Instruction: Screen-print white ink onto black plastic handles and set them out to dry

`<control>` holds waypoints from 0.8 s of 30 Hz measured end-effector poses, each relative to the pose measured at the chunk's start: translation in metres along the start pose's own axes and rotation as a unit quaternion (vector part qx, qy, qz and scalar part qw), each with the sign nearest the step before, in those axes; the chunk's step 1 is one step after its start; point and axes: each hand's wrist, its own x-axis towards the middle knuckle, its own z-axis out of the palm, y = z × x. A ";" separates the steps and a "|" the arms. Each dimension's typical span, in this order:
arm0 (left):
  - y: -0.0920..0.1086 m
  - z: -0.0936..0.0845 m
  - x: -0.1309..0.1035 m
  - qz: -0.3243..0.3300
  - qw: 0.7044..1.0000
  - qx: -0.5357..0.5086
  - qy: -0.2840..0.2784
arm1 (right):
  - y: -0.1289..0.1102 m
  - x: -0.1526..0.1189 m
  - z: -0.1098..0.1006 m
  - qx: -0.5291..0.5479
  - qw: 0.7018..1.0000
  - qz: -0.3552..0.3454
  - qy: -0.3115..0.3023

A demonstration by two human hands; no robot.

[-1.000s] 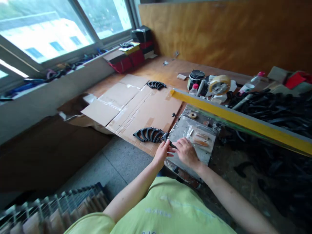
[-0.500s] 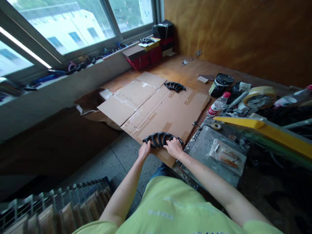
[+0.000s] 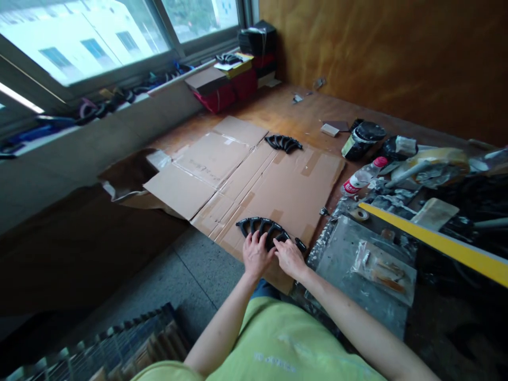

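Observation:
A row of black curved pieces (image 3: 257, 223), fanned out side by side, lies on the flattened cardboard (image 3: 296, 185) near its front edge. My left hand (image 3: 256, 256) rests on the lower side of this fan with its fingers somewhat spread. Close beside it, my right hand (image 3: 290, 258) has its fingers drawn together on the fan's right part. Both hands partly cover the pieces. One short black piece (image 3: 300, 244) sits at the right end, just beyond the right hand. A second fan of similar black pieces (image 3: 283, 143) lies at the cardboard's far edge.
To the right are a bottle with a red cap (image 3: 363, 177), a black-smeared can (image 3: 363, 140), a yellow-edged board (image 3: 436, 243) and a grey plate (image 3: 337, 254) bearing a plastic packet. Red boxes (image 3: 226, 92) stand by the window. A wire rack (image 3: 99, 349) is at lower left.
My left hand has moved right, from the fan's left end to its middle beside my right hand. The fan's left end is now uncovered. The view has shifted slightly.

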 end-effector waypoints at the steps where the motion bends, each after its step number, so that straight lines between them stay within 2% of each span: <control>1: 0.005 0.005 -0.002 -0.004 1.000 0.015 -0.008 | 0.000 0.001 -0.001 0.010 1.000 0.001 -0.003; 5: 0.004 0.016 0.009 -0.013 0.998 0.039 -0.039 | -0.002 0.009 -0.003 0.044 0.999 0.014 -0.003; 8: -0.008 0.014 0.041 -0.008 0.998 0.035 -0.053 | -0.006 0.022 -0.007 0.071 0.997 0.024 0.028; 10: -0.013 0.012 0.081 0.003 0.998 0.032 -0.058 | -0.007 0.030 -0.012 0.096 0.993 0.028 0.059; 13: -0.007 0.009 0.168 0.023 0.998 0.026 -0.061 | -0.003 0.035 -0.022 0.145 0.984 0.045 0.095; 17: 0.025 0.010 0.292 0.006 0.996 0.020 -0.083 | 0.010 0.022 -0.026 0.202 0.966 0.097 0.130; 19: 0.043 0.011 0.339 -0.007 0.996 0.018 -0.090 | 0.018 0.011 -0.024 0.218 0.959 0.123 0.134; 21: 0.057 0.012 0.368 -0.009 0.996 0.016 -0.092 | 0.024 0.001 -0.022 0.228 0.953 0.149 0.130; 22: 0.061 0.013 0.376 -0.006 0.995 0.016 -0.094 | 0.026 -0.003 -0.021 0.233 0.950 0.162 0.130; 24: 0.065 0.018 0.375 -0.001 0.996 0.015 -0.088 | 0.024 -0.010 -0.022 0.248 0.943 0.173 0.139</control>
